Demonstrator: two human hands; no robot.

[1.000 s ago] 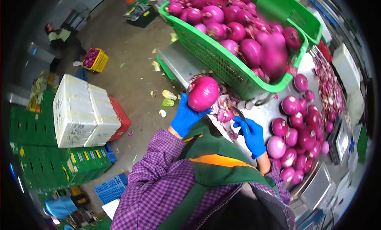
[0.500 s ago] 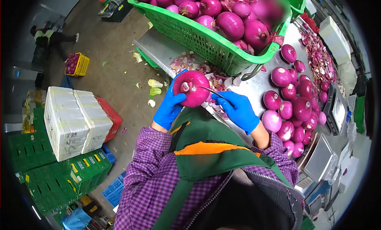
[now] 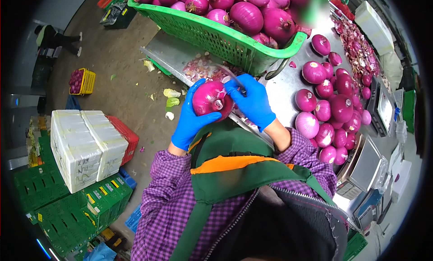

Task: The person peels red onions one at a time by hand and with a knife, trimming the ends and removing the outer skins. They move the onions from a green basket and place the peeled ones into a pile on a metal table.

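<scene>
A large red onion [image 3: 208,98] rests in my left hand [image 3: 191,121], which is gloved in blue with its fingers wrapped round the onion's side. My right hand [image 3: 253,101], also in a blue glove, is closed on a small knife [image 3: 232,75] whose thin blade points up and to the left, above the onion. The right fingertips are beside the onion's right edge. Beyond both hands, onion skins [image 3: 200,69] lie on the metal table [image 3: 169,49].
A green crate [image 3: 216,33] full of onions stands ahead. Peeled onions [image 3: 339,107] and a skin heap [image 3: 358,47] lie to the right, near scales [image 3: 384,105]. White foam boxes [image 3: 79,148] and green crates stand left. A person [image 3: 56,39] is far off at upper left.
The onion has been turned in my left hand, so its stem end faces more to the right. My right hand has moved up and left, with the knife blade now raised off the onion.
</scene>
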